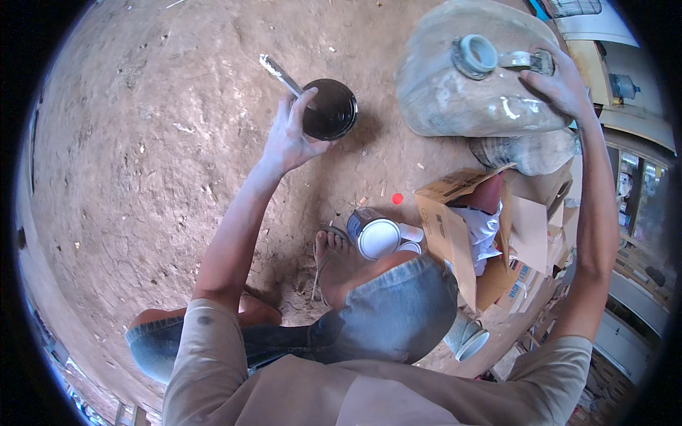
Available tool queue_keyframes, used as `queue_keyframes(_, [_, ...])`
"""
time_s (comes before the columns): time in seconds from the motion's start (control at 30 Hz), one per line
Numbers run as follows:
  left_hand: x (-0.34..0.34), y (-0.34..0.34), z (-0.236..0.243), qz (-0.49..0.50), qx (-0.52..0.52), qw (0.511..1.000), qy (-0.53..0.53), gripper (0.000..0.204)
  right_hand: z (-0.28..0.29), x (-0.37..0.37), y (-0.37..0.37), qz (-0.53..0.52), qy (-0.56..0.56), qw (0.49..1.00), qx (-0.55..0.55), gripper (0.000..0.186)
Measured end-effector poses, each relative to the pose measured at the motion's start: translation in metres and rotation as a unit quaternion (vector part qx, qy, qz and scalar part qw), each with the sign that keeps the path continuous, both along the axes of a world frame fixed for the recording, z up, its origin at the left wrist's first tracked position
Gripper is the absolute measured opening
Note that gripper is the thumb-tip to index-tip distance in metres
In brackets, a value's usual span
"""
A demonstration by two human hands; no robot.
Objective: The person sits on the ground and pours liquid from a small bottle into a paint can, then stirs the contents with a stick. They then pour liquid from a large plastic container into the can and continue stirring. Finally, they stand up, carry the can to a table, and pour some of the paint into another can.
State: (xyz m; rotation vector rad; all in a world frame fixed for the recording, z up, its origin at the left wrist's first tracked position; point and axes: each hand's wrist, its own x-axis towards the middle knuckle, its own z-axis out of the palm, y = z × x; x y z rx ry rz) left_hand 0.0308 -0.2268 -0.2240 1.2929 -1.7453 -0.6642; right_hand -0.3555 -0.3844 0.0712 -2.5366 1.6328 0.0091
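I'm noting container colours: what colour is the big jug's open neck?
Pale blue-green; the neck shows best in the head view.

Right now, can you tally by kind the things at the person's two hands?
Dark round container, in the left hand: 1
White-tipped stick-like tool, at the left hand: 1
Large cloudy jug, gripped by the right hand: 1
Total: 3

- Left forearm (pixel 238 220), one: bare, reaching forward and slanting rightward.
- Left hand (pixel 290 140), one: curled in a grip.
- Right forearm (pixel 599 206), one: bare, extended forward.
- Right hand (pixel 567 86), one: clasped, turned inward.
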Motion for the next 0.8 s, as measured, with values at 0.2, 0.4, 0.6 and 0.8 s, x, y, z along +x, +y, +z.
queue_keyframes(0.2, [0.012, 0.008, 0.034, -0.003, 0.002, 1.000, 0.011, 0.099, 0.003, 0.075, 0.017, 0.052, 0.081, 0.995, -0.006, 0.071])
queue_keyframes(0.4, [0.026, 0.028, 0.033, 0.017, -0.017, 1.000, -0.017, 0.096, -0.004, 0.126, 0.044, 0.138, 0.092, 0.986, -0.031, 0.067])
queue_keyframes(0.6, [0.050, 0.050, 0.032, 0.028, -0.047, 0.997, -0.057, 0.094, -0.017, 0.182, 0.067, 0.241, 0.100, 0.965, -0.011, 0.055])
queue_keyframes(0.8, [0.071, 0.078, 0.024, 0.060, -0.001, 0.995, -0.084, 0.094, -0.034, 0.232, 0.093, 0.287, 0.145, 0.947, -0.002, 0.048])
